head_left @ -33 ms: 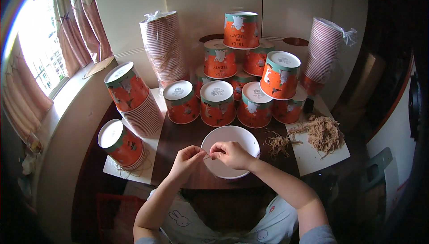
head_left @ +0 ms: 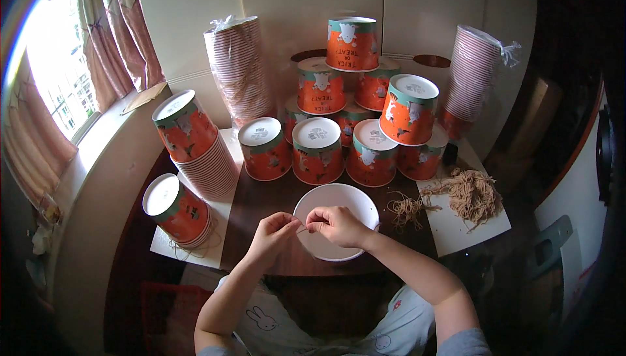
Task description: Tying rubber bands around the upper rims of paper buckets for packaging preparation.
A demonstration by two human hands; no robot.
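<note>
Over the mouth of a paper bucket (head_left: 355,205), white inside and facing up in front of me, my two hands meet. A short thin length of twine (head_left: 300,228) runs between their fingertips. My left hand (head_left: 272,238) pinches it at the bucket's left rim. Thumb and fingers of my right hand (head_left: 339,227) are closed on it too, just above the bucket's opening. Right of the bucket lies a small loose tangle of twine (head_left: 405,210), and beyond it a bigger heap of tan twine (head_left: 474,197).
Upside-down orange buckets (head_left: 317,154) are piled behind the open one. A nested stack (head_left: 207,167) and a shorter stack (head_left: 179,212) stand at the left. Tall wrapped stacks (head_left: 240,69) rise at the back left and back right (head_left: 471,69). The table (head_left: 251,206) is dark brown.
</note>
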